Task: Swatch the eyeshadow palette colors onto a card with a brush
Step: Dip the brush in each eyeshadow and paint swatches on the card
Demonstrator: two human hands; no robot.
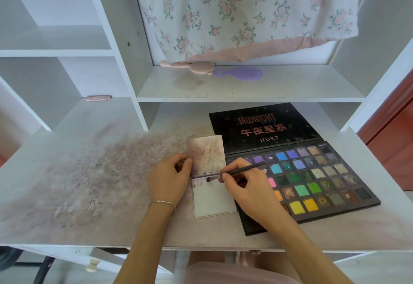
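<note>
Two hands are busy on my desk [67,172]. My right hand [243,185] pinches the thin black brush [237,172] like a pencil. The soft tip of the brush touches the top of the white card [212,201]. A few pale purple marks already sit in a row there, just left of the tip. Most of the card below them has no color yet.

My left hand [169,176] is just left of the card. Its fingers and thumb pinch the edge of a dirty, speckled card [205,153] that sits just above the white card, and hold it up a little.

The eyeshadow palette [312,178] lies open just right of the card, touching or almost touching it. Its black lid [261,127] lies flat behind the colors. My right hand covers some of the colors closest to the card.

What could go wrong? I think the white card could slide when I push the brush, because nothing holds it down. Then the mark would smear. My right wrist hangs over the colors, so it could rub them and get dirty. Loose powder could fall on the clean part of the card too. The desk left of the card already has lots of dusty powder on it.
</note>
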